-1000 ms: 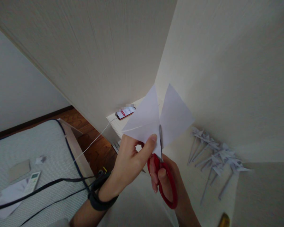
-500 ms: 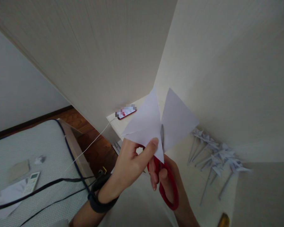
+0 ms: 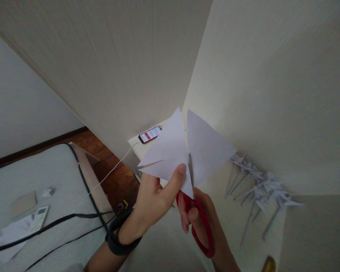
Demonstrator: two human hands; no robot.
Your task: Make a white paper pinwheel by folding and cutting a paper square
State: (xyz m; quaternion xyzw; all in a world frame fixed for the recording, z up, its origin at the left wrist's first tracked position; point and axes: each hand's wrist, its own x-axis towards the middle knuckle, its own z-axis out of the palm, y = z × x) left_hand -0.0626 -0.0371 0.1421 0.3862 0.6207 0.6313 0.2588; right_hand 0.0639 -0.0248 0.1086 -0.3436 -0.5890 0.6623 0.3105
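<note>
Two hands meet mid-air above the surface: the left hand [image 3: 153, 200] pinches a white paper sheet [image 3: 184, 151] by its lower corner, while the right hand [image 3: 200, 221] grips red scissors [image 3: 200, 223], blades in the paper's slit.

Nothing here is actually readable: the phone [image 3: 150, 134] lying on the surface [image 3: 141, 148] has a lit screen with a red band but its text is way too small to make out, and the remote [image 3: 37, 217] on the bed [image 3: 56, 181] just shows a tiny blurry display.
</note>
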